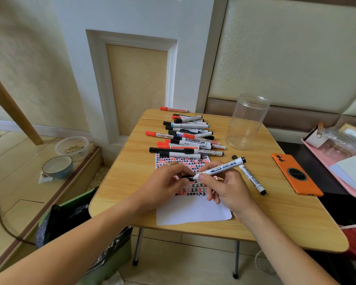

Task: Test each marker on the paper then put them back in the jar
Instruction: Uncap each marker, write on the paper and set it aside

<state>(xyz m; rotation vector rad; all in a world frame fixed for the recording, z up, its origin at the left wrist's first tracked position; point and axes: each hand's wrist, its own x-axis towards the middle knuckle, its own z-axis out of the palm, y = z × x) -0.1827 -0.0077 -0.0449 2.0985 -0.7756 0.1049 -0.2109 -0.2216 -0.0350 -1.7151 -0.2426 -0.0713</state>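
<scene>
Both hands over paper (193, 210): right hand (228, 188) gripped marker (220, 168), left hand (169, 179) pinched its cap (188, 178). Jar (247, 122) empty; marker pile (185, 136) remained untested or unreturned on desk (275, 223).

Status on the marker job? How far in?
Done: the paper carries rows of red and black test marks, so many markers look tested. In hand: the right hand holds a marker while the left hand pinches its cap. Left: the jar is empty; the pile and one loose marker lie on the table.
</scene>
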